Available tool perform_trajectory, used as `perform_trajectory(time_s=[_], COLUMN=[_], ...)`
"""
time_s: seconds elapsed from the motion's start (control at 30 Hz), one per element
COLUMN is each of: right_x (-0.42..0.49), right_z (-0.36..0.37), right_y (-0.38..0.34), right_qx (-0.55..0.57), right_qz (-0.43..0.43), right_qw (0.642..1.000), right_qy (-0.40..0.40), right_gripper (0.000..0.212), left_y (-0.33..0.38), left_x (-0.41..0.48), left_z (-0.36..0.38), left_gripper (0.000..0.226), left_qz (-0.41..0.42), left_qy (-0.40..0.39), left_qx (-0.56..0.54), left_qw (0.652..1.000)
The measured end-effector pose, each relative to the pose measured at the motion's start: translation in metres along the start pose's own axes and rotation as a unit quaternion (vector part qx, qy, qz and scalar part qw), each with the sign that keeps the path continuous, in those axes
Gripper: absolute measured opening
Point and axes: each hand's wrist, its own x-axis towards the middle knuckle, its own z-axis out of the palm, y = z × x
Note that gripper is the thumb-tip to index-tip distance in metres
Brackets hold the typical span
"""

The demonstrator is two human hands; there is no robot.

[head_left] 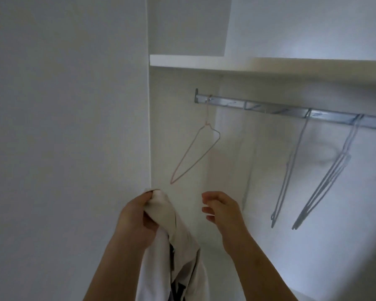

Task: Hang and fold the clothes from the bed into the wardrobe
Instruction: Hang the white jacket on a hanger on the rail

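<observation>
While both bare forearms reach up from the bottom edge of the view, the left hand [137,216] is clenched on the bunched upper end of a garment [182,246], with fingers and thumb closed round the wad of cloth. The right hand [221,211] is released and holds nothing. Its fingers are loosely curled, the tips turned left toward the garment but apart from it.

Garment: held in front of the wardrobe's left inner corner. The long axis is roughly vertical. The gathered end points up and the rest hangs straight down between the forearms and out of frame. The cloth is soft, cream-white and creased, with a dark print low on the front, possibly lettering, though it is too blurred to read.

Pink wire hanger [195,153]: above and between the two hands, touching neither. It is hooked on the left end of the rail [280,108], and its thin triangular frame slants down and to the left.

Rail: a flat strip of shiny metal under a white shelf [226,63], running to the right edge of the view. Grey-blue wire hangers [326,181] hang further right along it, well apart from the pink one, seen nearly edge-on and slanting down-left.

Wardrobe surfaces, including the side panel [74,127]: smooth, matte white and flat, in dim light.
</observation>
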Motion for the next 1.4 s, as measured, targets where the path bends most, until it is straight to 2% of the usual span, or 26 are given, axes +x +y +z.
perform_trajectory(time_s=[0.17, 0.37, 0.53, 0.63, 0.7, 0.77, 0.8, 0.83, 0.9, 1.0, 1.27, 1.4], right_x=[0.049, 0.108, 0.149, 0.159, 0.162, 0.163, 0.163, 0.164, 0.167, 0.165, 0.132, 0.102], right_z=[0.016, 0.054, 0.068, 0.071, 0.072, 0.072, 0.072, 0.071, 0.070, 0.063, 0.045, 0.035], right_y=[-0.004, -0.018, -0.021, -0.020, -0.021, -0.023, -0.025, -0.026, -0.032, -0.041, -0.023, -0.009], right_qx=[0.020, 0.001, -0.022, -0.037, 0.005, 0.110, 0.172, 0.221, 0.265, 0.264, 0.162, 0.143], right_qz=[0.011, 0.006, 0.049, 0.077, 0.116, 0.158, 0.174, 0.179, 0.147, 0.106, 0.004, 0.005], right_qw=[0.999, 0.999, 0.997, 0.993, 0.988, 0.973, 0.961, 0.951, 0.948, 0.956, 0.983, 0.987], right_qy=[-0.042, -0.053, -0.063, -0.085, -0.106, -0.125, -0.128, -0.123, -0.097, -0.075, -0.091, -0.065], right_gripper=[0.020, 0.016, 0.053, 0.061, 0.049, 0.015, 0.010, 0.019, 0.027, 0.026, 0.019, 0.035], left_y=[0.010, 0.017, 0.015, 0.018, 0.020, 0.020, 0.020, 0.020, 0.019, 0.017, 0.015, 0.014], left_x=[0.011, 0.006, 0.010, 0.012, 0.013, 0.015, 0.016, 0.017, 0.018, 0.021, 0.022, 0.021], left_z=[0.002, 0.004, 0.006, 0.006, 0.007, 0.009, 0.009, 0.009, 0.010, 0.010, 0.000, -0.005], left_gripper=[0.030, 0.029, 0.024, 0.020, 0.022, 0.023, 0.023, 0.023, 0.023, 0.023, 0.025, 0.024], left_qz=[0.025, 0.029, 0.030, 0.023, 0.024, 0.024, 0.024, 0.024, 0.024, 0.025, 0.020, 0.003], left_qy=[0.032, 0.068, 0.091, 0.104, 0.108, 0.111, 0.112, 0.113, 0.112, 0.110, 0.088, 0.080], left_qx=[-0.024, -0.034, -0.048, -0.045, -0.039, -0.039, -0.040, -0.038, -0.033, -0.028, 0.004, 0.038], left_qw=[0.999, 0.997, 0.994, 0.993, 0.993, 0.993, 0.993, 0.993, 0.993, 0.993, 0.996, 0.996])
